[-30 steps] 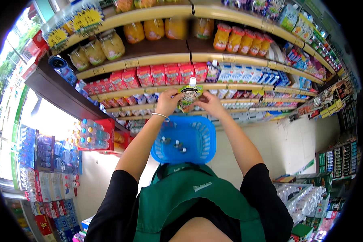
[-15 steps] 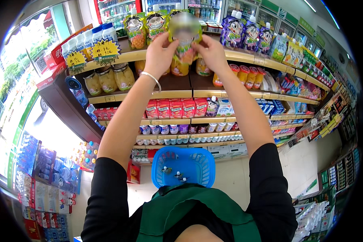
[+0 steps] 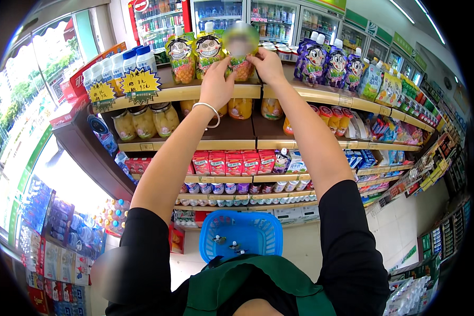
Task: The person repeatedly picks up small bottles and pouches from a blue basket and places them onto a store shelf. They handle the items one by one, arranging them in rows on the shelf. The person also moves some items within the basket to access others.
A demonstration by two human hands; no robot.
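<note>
A yellow-green spouted pouch (image 3: 242,69) with pineapple artwork stands at the front of the top shelf; its upper part is blurred. My right hand (image 3: 267,66) pinches its right edge. My left hand (image 3: 217,85), a white bangle on its wrist, closes thumb and fingers at the pouch's lower left edge. Two matching pouches stand in line to its left, the nearer pouch (image 3: 207,48) partly behind my left fingers and the other pouch (image 3: 181,57) farther left.
Purple spouted pouches (image 3: 310,60) stand to the right, white bottles (image 3: 145,59) with yellow star-shaped price cards to the left. Fruit jars (image 3: 164,119) fill the shelf below. A blue basket (image 3: 208,226) with a few small items sits on the floor by the shelving.
Both hands have lowered with the pouch, which now stands on the shelf beside the other two. My left hand has slid down its left side. The view has tipped slightly upward.
</note>
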